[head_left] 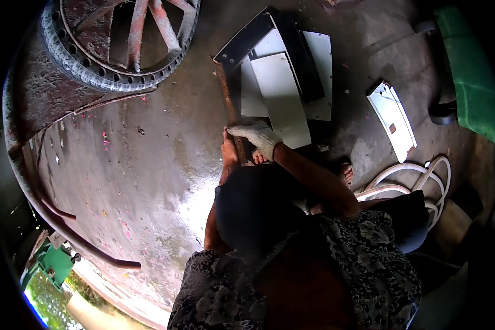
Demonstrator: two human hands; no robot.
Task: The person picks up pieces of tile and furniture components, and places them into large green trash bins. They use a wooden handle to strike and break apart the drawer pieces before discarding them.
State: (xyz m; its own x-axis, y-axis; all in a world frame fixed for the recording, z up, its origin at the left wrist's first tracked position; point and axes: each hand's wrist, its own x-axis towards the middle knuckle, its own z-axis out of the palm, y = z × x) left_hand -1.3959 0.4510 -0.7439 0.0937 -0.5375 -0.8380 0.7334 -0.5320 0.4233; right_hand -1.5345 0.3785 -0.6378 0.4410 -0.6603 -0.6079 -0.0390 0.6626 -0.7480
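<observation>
A long, narrow, rusty metal bar (224, 88) runs away from me, its far end beside the corner of a black panel frame (246, 37). My bare left hand (229, 149) is closed round its near part from the left. In a white work glove, my right hand (257, 136) grips the same bar from the right, with the gloved fingers over its top. The lower end of the bar is partly hidden by my hands. Just beyond the glove lie white flat panels (280, 93), stacked loosely with the black pieces on the floor.
A spoked wheel (115, 80) and a curved metal pipe (71, 236) stand at the left. To the right are a separate white panel (395, 121), a coiled pale hose (443, 176) and a green wheeled bin (467, 77). My foot (347, 174) is on the concrete floor (148, 165).
</observation>
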